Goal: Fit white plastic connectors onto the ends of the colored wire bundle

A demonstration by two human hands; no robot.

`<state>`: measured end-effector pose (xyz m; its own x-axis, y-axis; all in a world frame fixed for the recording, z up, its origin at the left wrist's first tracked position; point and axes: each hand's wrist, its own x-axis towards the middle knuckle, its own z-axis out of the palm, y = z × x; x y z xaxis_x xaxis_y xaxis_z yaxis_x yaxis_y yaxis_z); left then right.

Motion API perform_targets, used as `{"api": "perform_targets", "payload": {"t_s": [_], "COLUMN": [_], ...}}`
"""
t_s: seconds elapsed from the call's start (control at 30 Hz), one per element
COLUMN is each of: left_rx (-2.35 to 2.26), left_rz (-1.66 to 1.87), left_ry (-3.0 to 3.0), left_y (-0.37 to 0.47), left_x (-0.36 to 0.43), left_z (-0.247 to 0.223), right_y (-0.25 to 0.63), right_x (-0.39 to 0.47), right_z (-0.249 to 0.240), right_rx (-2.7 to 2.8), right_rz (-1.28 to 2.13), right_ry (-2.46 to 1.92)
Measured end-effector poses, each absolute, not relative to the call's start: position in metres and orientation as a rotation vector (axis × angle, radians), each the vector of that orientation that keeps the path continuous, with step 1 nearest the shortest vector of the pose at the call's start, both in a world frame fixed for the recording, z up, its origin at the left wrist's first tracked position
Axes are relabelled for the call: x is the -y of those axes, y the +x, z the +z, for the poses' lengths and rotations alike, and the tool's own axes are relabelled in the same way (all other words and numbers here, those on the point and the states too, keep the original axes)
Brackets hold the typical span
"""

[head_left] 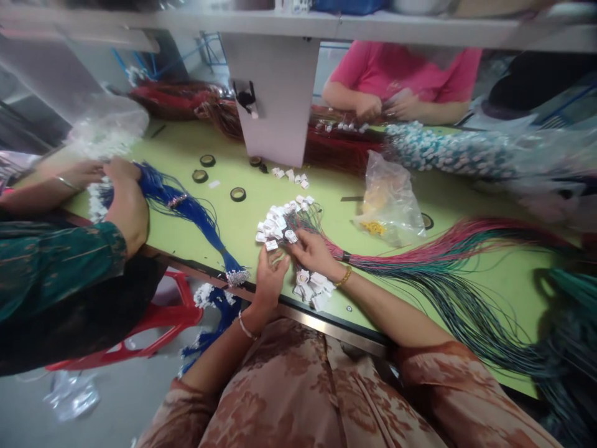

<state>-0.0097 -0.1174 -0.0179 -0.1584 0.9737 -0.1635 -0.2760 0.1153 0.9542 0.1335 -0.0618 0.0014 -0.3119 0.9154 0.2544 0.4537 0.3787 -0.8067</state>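
Observation:
A long bundle of red, green and black wires (410,261) runs across the green table, bound by a dark band, with white connectors (275,221) at its left end. My left hand (270,277) is at the near side of these connectors, its fingers closed on a white connector (271,245). My right hand (313,252) lies over the wires just behind the connectors, fingers closed round a wire end with a white connector (291,236). A pile of loose white connectors (313,289) sits at the table edge below my right wrist.
Black tape rolls (237,194) and a plastic bag with yellow parts (389,199) lie on the table (233,230). At the left, a co-worker's hands (128,199) hold blue wires (186,211). Another person in pink (405,81) works opposite. A red stool (163,317) stands below.

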Motion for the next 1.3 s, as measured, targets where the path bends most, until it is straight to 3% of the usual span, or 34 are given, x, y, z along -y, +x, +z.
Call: {"api": "perform_targets", "payload": {"t_s": [0.23, 0.5, 0.7, 0.8, 1.03, 1.3], "left_rx": [-1.367, -1.729, -1.278, -1.086, -0.801, -0.955], "left_rz": [1.306, 0.998, 1.128, 0.98, 0.86, 0.903], "left_ry": [1.037, 1.845, 2.258, 2.147, 1.33, 1.145], "left_y": [-0.004, -0.026, -0.017, -0.012, 0.001, 0.01], "left_x": [0.106, 0.086, 0.069, 0.063, 0.045, 0.043], "left_z": [-0.014, 0.02, 0.024, 0.023, 0.03, 0.025], "right_y": [0.131, 0.137, 0.167, 0.203, 0.294, 0.299], "right_x": [0.065, 0.067, 0.08, 0.088, 0.077, 0.061], "right_z": [0.001, 0.004, 0.022, 0.03, 0.03, 0.005], "right_rx": [1.794, 1.976, 2.093, 2.036, 1.803, 1.75], "right_rz": [0.72, 0.742, 0.778, 0.676, 0.2, 0.208], "right_ry": [-1.165, -1.165, -1.154, -1.344, -2.366, -2.381]}}
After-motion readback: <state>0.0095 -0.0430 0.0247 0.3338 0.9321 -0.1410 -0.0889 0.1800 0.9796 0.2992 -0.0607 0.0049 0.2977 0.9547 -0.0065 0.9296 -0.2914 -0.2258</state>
